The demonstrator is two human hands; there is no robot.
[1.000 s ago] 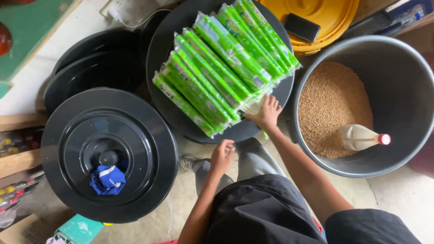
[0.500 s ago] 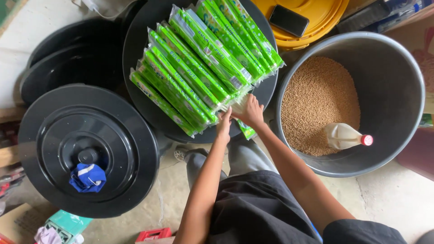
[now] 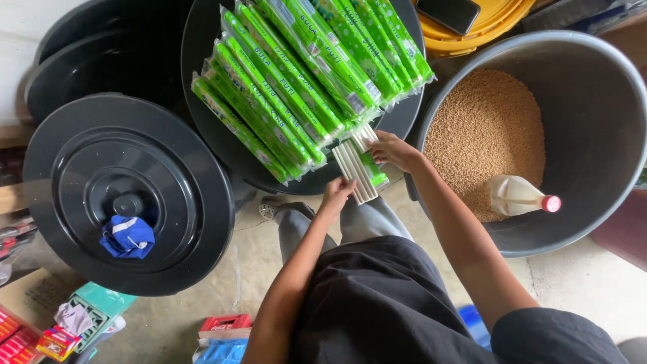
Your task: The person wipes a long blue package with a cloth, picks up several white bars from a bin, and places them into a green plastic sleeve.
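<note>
Gripping one long, slim green-and-white packet (image 3: 358,168), both hands (image 3: 364,172) close round it.

Grey tub (image 3: 600,135) holds grain (image 3: 485,135) and one white bottle with red cap (image 3: 522,196). Black lid (image 3: 128,195) carries blue cloth (image 3: 127,236). Dark phone (image 3: 449,12) rests on yellow lid (image 3: 492,27)

**Count of what lies in view**

Two hands: left hand (image 3: 337,195), right hand (image 3: 391,149). One grey tub of grain (image 3: 593,108), with one bottle (image 3: 519,197) in it. Three black round lids: one with a blue cloth (image 3: 127,236), one bearing roughly a dozen long green packets (image 3: 296,87). One yellow lid (image 3: 499,27), one dark phone (image 3: 449,12).
</note>
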